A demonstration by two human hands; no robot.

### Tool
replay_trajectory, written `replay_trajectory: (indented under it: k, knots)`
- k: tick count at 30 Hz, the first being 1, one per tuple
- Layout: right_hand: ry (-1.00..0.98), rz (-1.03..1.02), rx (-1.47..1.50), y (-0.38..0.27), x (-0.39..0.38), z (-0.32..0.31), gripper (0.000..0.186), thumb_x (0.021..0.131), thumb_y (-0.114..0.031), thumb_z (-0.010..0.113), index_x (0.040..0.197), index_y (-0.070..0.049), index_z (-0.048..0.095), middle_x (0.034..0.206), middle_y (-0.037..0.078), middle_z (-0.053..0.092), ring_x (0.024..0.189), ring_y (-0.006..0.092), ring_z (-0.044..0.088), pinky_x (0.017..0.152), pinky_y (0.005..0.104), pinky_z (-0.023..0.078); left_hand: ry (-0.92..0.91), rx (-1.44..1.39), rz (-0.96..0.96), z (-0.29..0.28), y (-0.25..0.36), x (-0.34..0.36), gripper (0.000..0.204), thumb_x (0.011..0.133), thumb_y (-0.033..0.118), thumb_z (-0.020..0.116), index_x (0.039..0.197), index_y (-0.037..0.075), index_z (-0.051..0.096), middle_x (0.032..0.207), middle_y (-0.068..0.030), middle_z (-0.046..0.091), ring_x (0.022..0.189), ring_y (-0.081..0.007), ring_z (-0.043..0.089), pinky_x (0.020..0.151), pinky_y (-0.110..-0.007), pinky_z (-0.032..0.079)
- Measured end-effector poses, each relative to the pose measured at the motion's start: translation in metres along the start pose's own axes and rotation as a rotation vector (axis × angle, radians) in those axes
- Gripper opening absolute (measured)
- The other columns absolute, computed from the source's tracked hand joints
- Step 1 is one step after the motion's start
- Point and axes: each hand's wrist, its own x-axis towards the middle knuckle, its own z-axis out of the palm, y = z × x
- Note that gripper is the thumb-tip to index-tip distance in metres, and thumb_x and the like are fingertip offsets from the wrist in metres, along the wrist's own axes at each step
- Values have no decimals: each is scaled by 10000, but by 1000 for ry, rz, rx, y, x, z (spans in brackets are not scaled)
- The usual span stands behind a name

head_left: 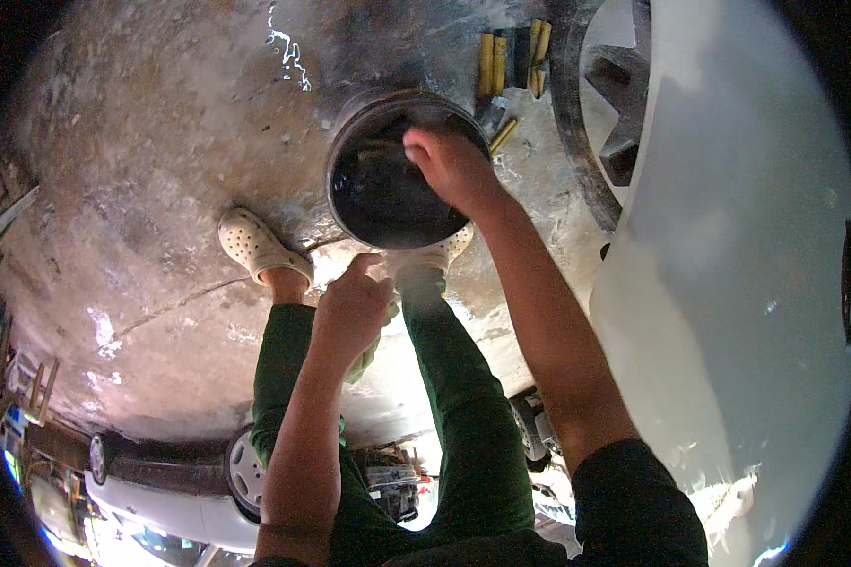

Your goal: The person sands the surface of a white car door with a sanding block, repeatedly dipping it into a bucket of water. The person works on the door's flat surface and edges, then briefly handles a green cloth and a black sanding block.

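Note:
A round black bucket (378, 203) with dark liquid-looking contents stands on the floor before my feet. My right hand (449, 170) is over its opening at the right side, fingers curled in and slightly blurred; whatever they hold is hidden. Nearer to me, just below the bucket's near rim, my left hand (350, 307) is closed with its index finger bent forward. A pale green cloth (365, 362) shows beneath and beside that hand and appears held in it.
A white car panel (728, 208) and a wheel (577, 123) rise on the right. Several yellow-and-dark pieces (494, 64) lie beyond the bucket. My beige clogs (251, 244) flank its near side. Another white car (175, 501) appears at the lower left.

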Motion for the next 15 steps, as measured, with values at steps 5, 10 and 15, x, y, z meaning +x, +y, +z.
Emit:
replay_trajectory:
  k: [5, 10, 15]
  knots:
    - [-384, -41, -535, 95, 92, 59, 409, 893, -251, 615, 1262, -80, 652, 1318, 217, 614, 1224, 375, 588, 1058, 450, 455, -14, -1, 88, -5, 12, 5, 265, 948, 183, 598, 1167, 34, 609, 793, -146, 686, 764, -285, 699, 746, -398, 557]
    - [-361, 215, -539, 107, 96, 82, 468, 907, -282, 587, 1316, -57, 619, 1396, 202, 568, 1291, 351, 549, 1111, 431, 412, 31, -314, -278, -19, 26, -1, 305, 952, 206, 596, 1209, 41, 599, 799, -157, 706, 740, -308, 700, 740, -405, 548]
    - [116, 288, -237, 152, 36, 92, 320, 911, -184, 588, 1183, -35, 665, 1306, 236, 597, 1241, 370, 563, 1064, 455, 431, -44, -351, -323, -22, 38, 17, 353, 939, 172, 613, 1275, 66, 579, 915, -143, 709, 861, -301, 705, 816, -397, 549]
